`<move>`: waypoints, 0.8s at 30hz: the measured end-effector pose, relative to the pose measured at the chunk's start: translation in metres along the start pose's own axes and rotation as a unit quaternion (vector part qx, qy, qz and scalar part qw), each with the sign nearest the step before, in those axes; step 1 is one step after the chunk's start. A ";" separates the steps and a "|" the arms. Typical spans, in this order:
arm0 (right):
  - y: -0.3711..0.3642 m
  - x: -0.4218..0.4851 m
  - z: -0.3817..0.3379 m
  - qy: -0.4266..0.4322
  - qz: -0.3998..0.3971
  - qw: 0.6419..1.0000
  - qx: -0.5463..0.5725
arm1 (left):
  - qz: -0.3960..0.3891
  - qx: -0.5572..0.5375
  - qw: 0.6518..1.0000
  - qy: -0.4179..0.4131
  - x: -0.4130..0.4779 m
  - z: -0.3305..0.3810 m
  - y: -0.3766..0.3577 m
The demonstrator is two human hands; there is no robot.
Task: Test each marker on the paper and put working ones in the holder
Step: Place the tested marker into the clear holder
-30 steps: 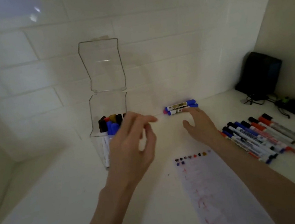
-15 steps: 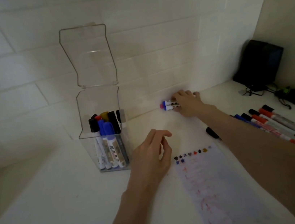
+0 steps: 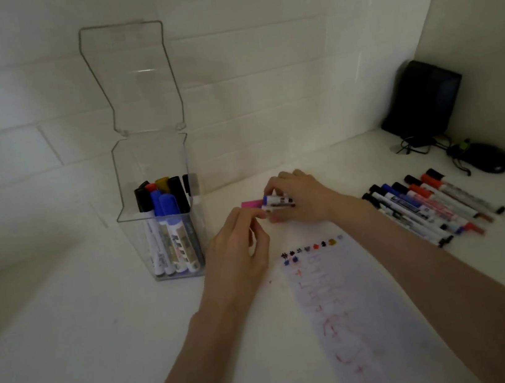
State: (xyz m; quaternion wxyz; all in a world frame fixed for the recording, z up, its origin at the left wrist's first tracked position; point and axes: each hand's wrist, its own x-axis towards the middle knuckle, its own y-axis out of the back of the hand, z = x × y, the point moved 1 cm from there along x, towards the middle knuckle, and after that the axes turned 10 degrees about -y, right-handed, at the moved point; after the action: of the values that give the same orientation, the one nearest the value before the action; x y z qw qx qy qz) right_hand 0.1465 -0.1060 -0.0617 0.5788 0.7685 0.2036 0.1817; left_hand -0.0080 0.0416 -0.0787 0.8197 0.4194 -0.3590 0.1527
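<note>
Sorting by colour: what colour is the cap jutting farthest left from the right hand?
The cap is pink, in the head view.

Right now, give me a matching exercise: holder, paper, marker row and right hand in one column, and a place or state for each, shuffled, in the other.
1 holder
2 paper
3 marker row
4 right hand

A lies flat, colour dots along its far edge
B stands with its lid open
C grips markers
D lies to the right of the paper

Pairs: 1-B, 2-A, 3-D, 4-C
</note>
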 end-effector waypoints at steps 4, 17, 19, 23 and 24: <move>-0.006 -0.029 -0.007 0.028 0.050 0.997 0.055 | -0.015 0.007 1.000 -0.002 -0.002 0.001 0.000; 0.010 -0.064 0.009 -0.019 0.131 0.988 0.076 | -0.060 0.019 0.998 -0.014 -0.004 0.005 0.002; 0.014 -0.069 0.014 -0.035 0.113 0.992 0.049 | -0.060 0.016 0.998 -0.010 -0.004 0.005 0.001; 0.012 -0.075 0.019 -0.021 0.106 0.994 -0.013 | -0.064 0.013 0.998 -0.014 -0.004 0.005 0.000; 0.010 -0.075 0.018 -0.005 0.112 0.993 -0.023 | -0.064 0.009 0.998 -0.014 -0.004 0.005 0.000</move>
State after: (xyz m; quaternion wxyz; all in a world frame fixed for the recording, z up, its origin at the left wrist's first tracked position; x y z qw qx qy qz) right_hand 0.0932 -0.1621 -0.0605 0.5731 0.7741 0.1089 0.2458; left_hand -0.0132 0.0382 -0.0797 0.8187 0.4510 -0.3418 0.0974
